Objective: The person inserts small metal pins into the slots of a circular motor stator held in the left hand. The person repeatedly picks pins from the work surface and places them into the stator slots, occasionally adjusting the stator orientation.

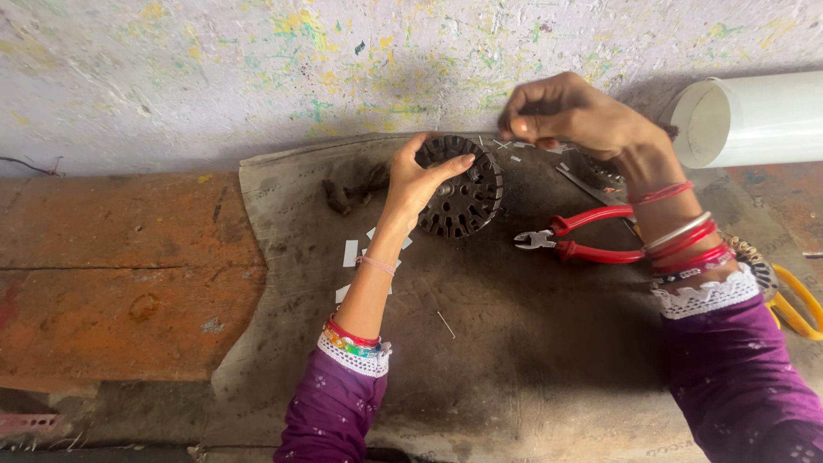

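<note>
1. Your left hand [420, 182] grips the black slotted motor core [460, 186]; the thumb lies across its upper face, the fingers wrap behind the near rim; the core is held tilted on edge over the dark worn mat [514, 343], at the mat's far end, close to the paint-flecked wall [257, 69].
2. Your right hand [566, 111] is pinched shut just above and right of the core; what sits between the fingertips is too small to tell, perhaps one of the thin strips; it does not touch the core.
3. The core, by its look: a stack of metal plates, so judged stiff and fairly heavy for its size; the slot edges likely sharp; best taken by the outer rim, as you have it, or through the centre hole, not by the slot teeth.
4. Small white strips [351, 253] lie scattered on the mat beside your left wrist; light and flimsy, easily bent.
5. Red-handled pliers [583, 240] lie flat on the mat below your right forearm, jaws toward the core, apart from both hands.
6. A thin pin or wire [446, 324] lies loose mid-mat.
7. A white pipe [754, 120] rests at the far right; a yellow-handled tool [797, 300] shows at the right edge; an orange slab [120, 274] lies left of the mat.
</note>
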